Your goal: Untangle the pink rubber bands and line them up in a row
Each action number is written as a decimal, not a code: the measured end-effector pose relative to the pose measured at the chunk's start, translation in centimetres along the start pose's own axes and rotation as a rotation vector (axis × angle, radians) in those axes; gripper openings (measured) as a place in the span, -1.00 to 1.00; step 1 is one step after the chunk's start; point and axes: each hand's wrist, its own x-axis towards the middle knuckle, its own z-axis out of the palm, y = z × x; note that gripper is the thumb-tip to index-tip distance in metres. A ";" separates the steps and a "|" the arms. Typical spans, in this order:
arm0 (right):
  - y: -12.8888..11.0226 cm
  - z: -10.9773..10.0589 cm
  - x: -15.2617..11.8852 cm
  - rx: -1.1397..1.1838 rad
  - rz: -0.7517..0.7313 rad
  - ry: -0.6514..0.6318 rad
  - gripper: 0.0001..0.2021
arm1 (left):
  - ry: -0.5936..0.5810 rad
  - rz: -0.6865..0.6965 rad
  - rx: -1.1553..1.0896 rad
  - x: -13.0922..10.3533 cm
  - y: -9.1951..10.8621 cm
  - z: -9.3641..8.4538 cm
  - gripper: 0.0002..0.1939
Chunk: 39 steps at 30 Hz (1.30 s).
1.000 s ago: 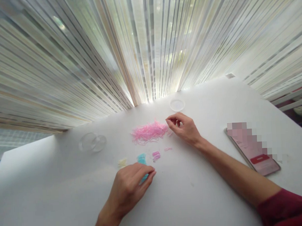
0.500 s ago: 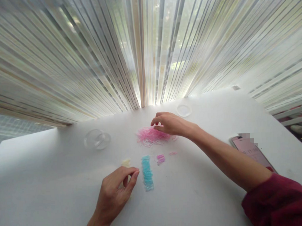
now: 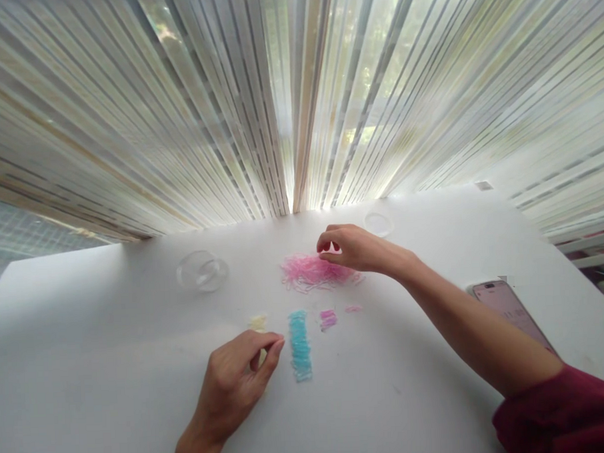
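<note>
Over the right part of a loose pile of pink strands point(image 3: 309, 273) is my right hand point(image 3: 340, 247), thumb and forefinger curled together at the pile; what they pinch is too small to make out. My left hand point(image 3: 243, 369) is closed in a pinch just left of a column of blue pieces point(image 3: 300, 347), and any item between its fingertips is too small to see. Yellow pieces point(image 3: 259, 322) lie partly behind the left hand. Right of the blue column sit a small purple-pink stack point(image 3: 328, 319) and a few pink pieces point(image 3: 353, 309).
Clear round containers or lids point(image 3: 202, 271) overlap at the left of the white table point(image 3: 113, 368). Another clear round lid point(image 3: 378, 224) lies behind my right hand. A phone point(image 3: 513, 311) rests at the right, beside my forearm. Striped curtains point(image 3: 202, 124) hang along the back edge.
The camera view has shifted, moving the table items slightly right in the picture. Both hands keep nearly the same places and pinched shapes.
</note>
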 end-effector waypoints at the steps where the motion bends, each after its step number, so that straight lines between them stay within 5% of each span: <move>1: 0.0 -0.1 -0.2 0.001 -0.004 0.006 -0.92 | -0.004 -0.001 0.001 0.0 0.0 0.0 -0.95; 11: -2.3 -0.1 -5.6 0.128 -0.050 0.158 -0.91 | -0.023 -0.057 -0.031 0.8 1.4 0.8 -0.92; 20: -5.0 3.0 -10.9 0.175 -0.143 0.211 -0.93 | -0.021 -0.183 -0.075 2.5 5.4 5.1 -0.74; 39: -4.8 5.9 -12.5 0.385 -0.128 0.440 -0.86 | -0.079 -0.200 -0.190 2.4 5.3 5.5 -0.83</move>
